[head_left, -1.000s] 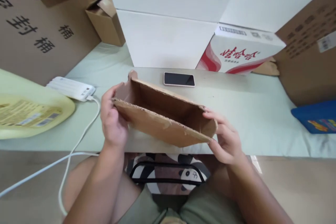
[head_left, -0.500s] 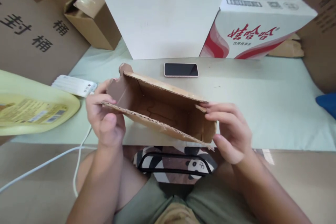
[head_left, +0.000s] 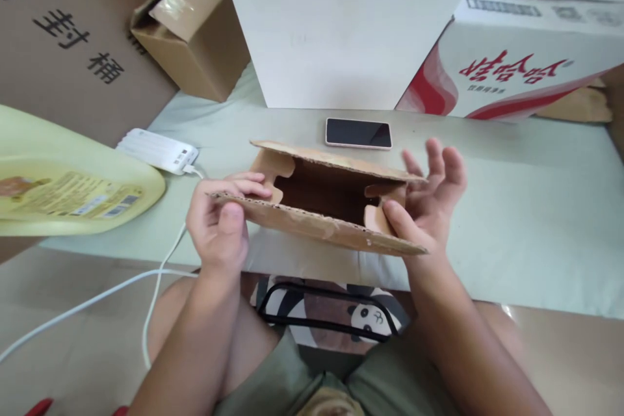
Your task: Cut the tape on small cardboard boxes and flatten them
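An open-topped brown cardboard box (head_left: 312, 224) is held up above the front edge of the covered surface, its long flaps standing front and back. Its short end flaps, with cut notches, lean inward over the dark inside. At the left end my left hand (head_left: 221, 221) is closed on the box, thumb outside the front flap and fingers over the left end flap (head_left: 273, 166). On the right, the thumb of my right hand (head_left: 429, 201) presses against the right end flap (head_left: 377, 218), while its other fingers are raised and spread, not wrapped round the cardboard.
Behind the box lies a phone (head_left: 358, 133). A white power bank (head_left: 158, 151) with a cable and a yellow bottle (head_left: 82, 182) are on the left. White cartons (head_left: 341, 45), a red-and-white carton (head_left: 507, 71) and a brown box (head_left: 205, 45) stand at the back.
The box has turned so its long side lies more level across the view. Both end flaps now lean inward. My right hand's fingers have come off the rim and spread upward.
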Available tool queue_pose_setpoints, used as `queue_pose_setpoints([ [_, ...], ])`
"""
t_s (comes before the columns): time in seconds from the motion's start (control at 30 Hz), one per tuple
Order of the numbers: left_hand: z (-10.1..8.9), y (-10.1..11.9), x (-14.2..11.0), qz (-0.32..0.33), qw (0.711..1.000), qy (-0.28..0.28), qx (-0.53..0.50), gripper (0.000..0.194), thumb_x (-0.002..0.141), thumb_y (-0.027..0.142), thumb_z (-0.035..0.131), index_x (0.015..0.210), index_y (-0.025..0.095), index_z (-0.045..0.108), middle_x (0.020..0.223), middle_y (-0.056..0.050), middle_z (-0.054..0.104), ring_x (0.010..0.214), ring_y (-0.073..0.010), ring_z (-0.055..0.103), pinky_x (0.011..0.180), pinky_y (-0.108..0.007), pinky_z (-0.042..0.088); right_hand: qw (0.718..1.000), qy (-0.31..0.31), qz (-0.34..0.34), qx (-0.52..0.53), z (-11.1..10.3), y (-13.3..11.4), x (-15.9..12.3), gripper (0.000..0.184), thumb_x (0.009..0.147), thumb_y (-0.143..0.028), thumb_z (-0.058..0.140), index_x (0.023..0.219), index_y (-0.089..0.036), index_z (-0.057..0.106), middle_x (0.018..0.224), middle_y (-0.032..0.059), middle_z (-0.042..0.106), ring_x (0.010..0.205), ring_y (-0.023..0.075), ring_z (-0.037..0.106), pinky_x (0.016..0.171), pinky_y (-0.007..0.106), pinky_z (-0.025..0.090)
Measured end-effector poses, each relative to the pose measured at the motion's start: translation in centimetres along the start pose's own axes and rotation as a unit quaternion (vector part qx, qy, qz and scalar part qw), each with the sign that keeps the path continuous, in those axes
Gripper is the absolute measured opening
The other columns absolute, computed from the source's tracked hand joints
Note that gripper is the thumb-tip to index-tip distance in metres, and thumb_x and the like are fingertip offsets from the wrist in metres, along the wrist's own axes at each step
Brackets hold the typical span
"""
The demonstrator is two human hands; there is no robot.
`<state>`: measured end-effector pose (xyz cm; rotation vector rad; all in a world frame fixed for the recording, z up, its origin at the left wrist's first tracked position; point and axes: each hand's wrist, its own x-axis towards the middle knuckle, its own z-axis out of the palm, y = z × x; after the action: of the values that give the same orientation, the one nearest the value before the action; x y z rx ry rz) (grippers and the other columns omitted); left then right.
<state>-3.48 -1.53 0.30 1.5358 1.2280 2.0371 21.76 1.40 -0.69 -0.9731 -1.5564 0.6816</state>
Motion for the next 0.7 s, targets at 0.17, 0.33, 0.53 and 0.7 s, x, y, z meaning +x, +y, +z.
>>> queue_pose_setpoints([
  [0.17,-0.2,-0.6,-0.2,-0.005,0.995,0.012,0.099,0.031,0.09,0.048,0.075,0.112,0.031,0.063,0.102,-0.002,0.072,0.091,-0.0212,0.073,0.091,-0.042,0.06,0.998,-0.058,0.026,0.031,-0.7,0.9,-0.4,0.034,0.097,-0.037,0.059,0.13,-0.035,0.058,0.133,0.0087,0.064,0.128,0.0292,0.064,0.109,0.051,0.054],
  [0.33,-0.8,-0.5,0.1,0.007,0.987,-0.055,0.152,0.027,0.091,0.043,0.075,0.116,0.032,0.073,0.133,-0.005,0.069,0.127,-0.0261,0.066,0.115,-0.048,0.051,0.993,-0.102,-0.008,0.05,-1.8,1.4,-0.7,0.036,0.098,-0.054,0.045,0.113,-0.031,0.068,0.137,0.0098,0.059,0.133,0.0359,0.06,0.112,0.058,0.05],
  [0.53,-1.0,0.4,0.2,-0.072,0.98,-0.092,0.164,0.025,0.095,0.048,0.068,0.098,0.028,0.082,0.119,-0.004,0.078,0.122,-0.0276,0.07,0.12,-0.051,0.049,0.997,-0.067,0.014,0.019,-1.5,1.5,-1.1,0.044,0.095,-0.064,0.053,0.122,-0.031,0.065,0.141,0.0108,0.061,0.138,0.0366,0.057,0.114,0.058,0.05],
  [0.7,-2.4,-2.4,0.9,-0.094,0.993,-0.002,0.066,0.016,0.09,0.034,0.073,0.099,0.026,0.084,0.118,-0.002,0.08,0.12,-0.026,0.071,0.116,-0.051,0.051,0.992,0.003,0.111,0.052,-1.3,4.2,-1.7,0.052,0.096,-0.065,0.053,0.135,-0.031,0.057,0.142,0.0111,0.065,0.129,0.0292,0.067,0.103,0.047,0.058],
])
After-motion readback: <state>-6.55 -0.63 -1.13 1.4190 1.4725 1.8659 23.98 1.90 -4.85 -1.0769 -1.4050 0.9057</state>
